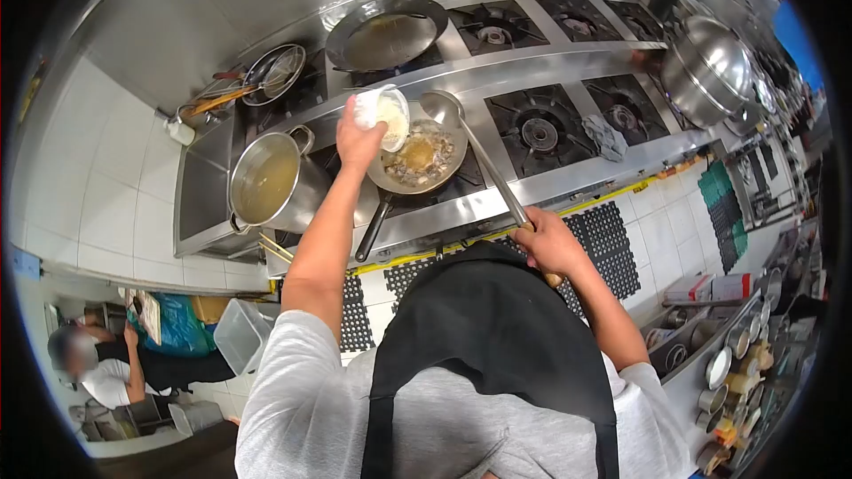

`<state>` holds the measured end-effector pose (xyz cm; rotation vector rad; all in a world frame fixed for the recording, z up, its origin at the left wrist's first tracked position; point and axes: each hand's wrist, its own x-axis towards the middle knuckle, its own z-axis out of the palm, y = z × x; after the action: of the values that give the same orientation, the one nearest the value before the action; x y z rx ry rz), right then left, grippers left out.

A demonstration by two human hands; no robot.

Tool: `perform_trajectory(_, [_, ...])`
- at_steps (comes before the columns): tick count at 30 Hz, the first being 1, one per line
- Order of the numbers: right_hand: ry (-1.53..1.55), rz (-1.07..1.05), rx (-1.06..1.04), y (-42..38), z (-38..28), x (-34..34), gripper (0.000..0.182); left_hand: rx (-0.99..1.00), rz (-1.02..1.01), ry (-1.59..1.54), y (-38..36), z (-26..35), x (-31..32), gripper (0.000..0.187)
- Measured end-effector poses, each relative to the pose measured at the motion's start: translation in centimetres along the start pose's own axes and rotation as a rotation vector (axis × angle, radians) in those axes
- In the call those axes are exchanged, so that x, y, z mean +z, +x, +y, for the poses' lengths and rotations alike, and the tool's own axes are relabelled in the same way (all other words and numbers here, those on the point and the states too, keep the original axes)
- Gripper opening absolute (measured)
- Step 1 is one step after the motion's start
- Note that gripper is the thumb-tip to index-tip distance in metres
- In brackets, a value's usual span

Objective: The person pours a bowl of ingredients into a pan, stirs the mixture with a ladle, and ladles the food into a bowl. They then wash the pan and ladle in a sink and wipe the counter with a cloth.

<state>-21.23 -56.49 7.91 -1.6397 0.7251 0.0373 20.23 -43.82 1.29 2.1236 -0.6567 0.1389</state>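
Tilted over a frying pan is a white bowl of pale, grainy contents, held by my left hand. The pan holds browned pieces in liquid, and its black handle points toward me. My right hand is closed around the wooden end of a long metal ladle, whose round head rests at the pan's far rim. Left of the pan stands a tall steel pot with yellowish liquid. What the fingertips under the bowl do is partly hidden.
A wide wok sits on the back burners, with strainers to its left. A grey cloth lies by the right front burner. A large steel steamer pot stands far right. Another person is at lower left.
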Motion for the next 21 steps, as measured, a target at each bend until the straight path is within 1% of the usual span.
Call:
perform_trajectory(3, [0.031, 0.015, 0.006, -0.2, 0.0, 0.2, 0.014, -0.007, 0.026, -0.279, 1.1, -1.6, 0.5, 0.091])
perform_trajectory(4, [0.038, 0.015, 0.008, -0.2, 0.1, 0.2, 0.014, 0.041, 0.018, -0.242, 1.2, -1.7, 0.3, 0.091])
perform_trajectory(7, [0.054, 0.013, 0.022, -0.4, 0.0, 0.5, 0.015, 0.097, -0.002, -0.262, 1.2, -2.0, 0.1, 0.092])
perform_trajectory(10, [0.061, 0.016, 0.022, -0.5, -0.1, 0.6, 0.019, 0.186, 0.035, -0.277, 0.8, -1.5, -0.1, 0.09])
perform_trajectory(13, [0.039, 0.013, 0.047, -0.9, -0.3, 0.9, 0.02, 0.092, -0.048, -0.06, 0.0, -0.5, -1.2, 0.09])
perform_trajectory(16, [0.055, 0.005, 0.05, -0.8, -0.3, 1.0, 0.02, 0.182, 0.019, 0.004, 0.1, -1.4, -0.8, 0.091])
perform_trajectory(19, [0.017, 0.013, 0.044, -1.1, -0.8, 1.2, 0.02, 0.129, 0.064, 0.008, 0.4, -1.6, -0.8, 0.093])
perform_trajectory(21, [0.015, 0.005, 0.048, -1.2, -0.8, 1.2, 0.02, 0.109, 0.108, -0.051, 0.5, -2.2, -0.3, 0.093])
